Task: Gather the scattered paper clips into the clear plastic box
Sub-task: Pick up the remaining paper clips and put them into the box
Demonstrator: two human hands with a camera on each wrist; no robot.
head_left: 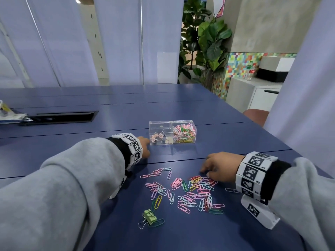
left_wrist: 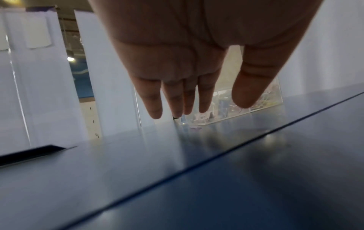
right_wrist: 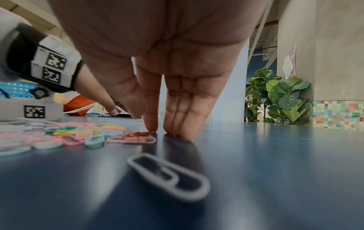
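The clear plastic box [head_left: 183,124] stands mid-table with two compartments: binder clips on the left, coloured paper clips on the right. Scattered paper clips [head_left: 190,191] lie nearer to me on the blue table [head_left: 235,134]. My left hand [head_left: 146,144] is just left of the box with straight fingers and holds nothing; the left wrist view shows the left hand [left_wrist: 212,109] empty in front of the box [left_wrist: 275,96]. Whether it touches the box is unclear. My right hand [head_left: 215,165] touches the table at the pile's right edge. Its fingertips [right_wrist: 151,126] rest by a red clip [right_wrist: 139,133].
A green binder clip [head_left: 149,216] lies at the near edge of the pile. One grey-blue clip [right_wrist: 169,177] lies apart under my right wrist. A black cable slot [head_left: 59,116] and papers [head_left: 10,115] are far left. A chair [head_left: 255,115] stands past the table's right edge.
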